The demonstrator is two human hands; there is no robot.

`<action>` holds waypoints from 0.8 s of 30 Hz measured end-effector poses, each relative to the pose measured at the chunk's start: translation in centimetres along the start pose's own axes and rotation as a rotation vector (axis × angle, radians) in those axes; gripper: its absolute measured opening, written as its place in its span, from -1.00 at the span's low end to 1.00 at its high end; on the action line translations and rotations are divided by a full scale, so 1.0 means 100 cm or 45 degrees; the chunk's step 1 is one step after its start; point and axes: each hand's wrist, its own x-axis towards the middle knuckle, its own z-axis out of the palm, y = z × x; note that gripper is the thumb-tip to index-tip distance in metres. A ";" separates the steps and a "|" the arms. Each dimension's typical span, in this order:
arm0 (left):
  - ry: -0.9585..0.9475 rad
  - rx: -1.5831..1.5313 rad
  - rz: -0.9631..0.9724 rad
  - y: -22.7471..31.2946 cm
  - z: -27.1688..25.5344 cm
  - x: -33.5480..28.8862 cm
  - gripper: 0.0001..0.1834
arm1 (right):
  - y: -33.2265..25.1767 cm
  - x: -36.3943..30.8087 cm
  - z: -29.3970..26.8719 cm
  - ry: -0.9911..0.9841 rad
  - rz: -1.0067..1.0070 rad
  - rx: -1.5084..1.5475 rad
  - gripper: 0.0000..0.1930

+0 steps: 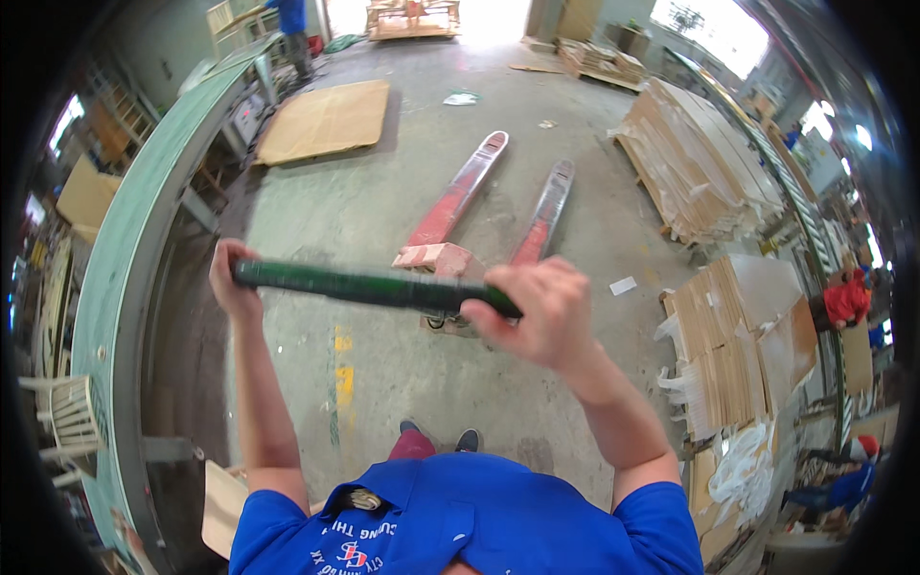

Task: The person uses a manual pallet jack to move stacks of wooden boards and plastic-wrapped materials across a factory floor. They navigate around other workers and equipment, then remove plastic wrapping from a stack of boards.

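A thick dark green handle bar [355, 285] runs crosswise in front of me. My left hand [233, 278] is closed round its left end. At the other end, my right hand [539, 309] wraps over the bar, slightly blurred, with the thumb on the near side. Beyond the bar stands a pallet jack, its pinkish-red body [443, 259] partly hidden behind the handle. Two forks, a left one [462, 187] and a right one [548, 206], point away from me, red near the body and worn to bare metal toward the tips. Nothing lies on them.
A long green-topped conveyor [153, 192] runs along the left. Past it lies a flat brown board [326, 122] on the floor. Stacked panels [695, 158] and flat cardboard [733, 335] line the right side. A person in blue [290, 29] stands far left; a person in red [845, 299] is at right.
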 end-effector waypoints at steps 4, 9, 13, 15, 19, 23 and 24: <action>0.015 0.338 0.511 0.006 -0.001 -0.001 -0.58 | -0.004 0.012 -0.006 0.068 0.008 0.006 -0.82; -0.011 0.177 0.304 0.029 0.005 -0.021 -0.57 | -0.013 0.016 -0.013 0.181 0.037 -0.205 -0.81; -0.024 0.151 0.361 0.049 0.007 -0.054 -0.57 | -0.031 0.004 -0.026 0.178 0.117 -0.279 -0.83; 0.025 0.190 0.334 0.061 0.006 -0.083 -0.54 | -0.044 -0.013 -0.041 0.194 0.081 -0.156 -0.84; 0.182 0.340 0.380 0.107 -0.022 -0.166 -0.54 | -0.061 -0.053 -0.070 0.119 -0.009 -0.055 -0.85; 0.320 0.567 0.542 0.129 -0.037 -0.277 -0.48 | -0.050 -0.073 -0.092 0.120 -0.188 0.209 -0.82; 0.428 0.646 0.561 0.132 -0.034 -0.309 -0.46 | -0.043 -0.074 -0.094 0.126 -0.230 0.288 -0.81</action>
